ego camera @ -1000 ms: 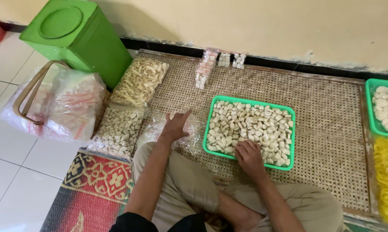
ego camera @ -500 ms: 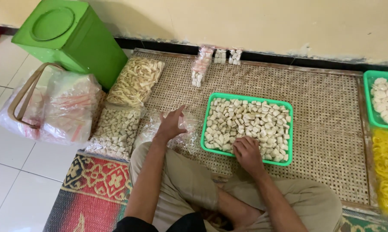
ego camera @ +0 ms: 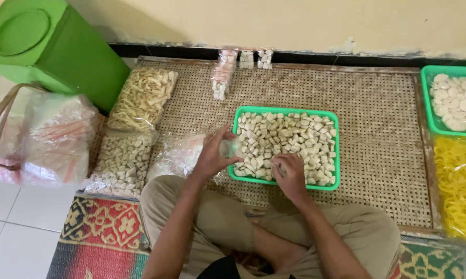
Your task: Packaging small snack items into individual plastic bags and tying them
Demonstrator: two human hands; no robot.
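The left hand (ego camera: 212, 155) is closed on a small clear plastic bag (ego camera: 230, 149), held at the left rim of the green tray (ego camera: 337, 150) for short reach. The right hand (ego camera: 290, 173), fingers curled, rests in the pale cracker pieces (ego camera: 290, 137), apparently gathering some.

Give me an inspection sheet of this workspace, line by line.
Surface: woven mat on the floor, with a patterned rug at its near edge.
Job's things: green tray full of pale cracker pieces; small clear bag beside its left edge.
Clutter: filled clear bags, small packets by the wall, second green tray, yellow rings.
Grippers: left hand holds the small clear bag; right hand rests among the pieces, fingers curled.
Cables: nothing seen.
Surroundings: green bin, sack, white tiles, cream wall.
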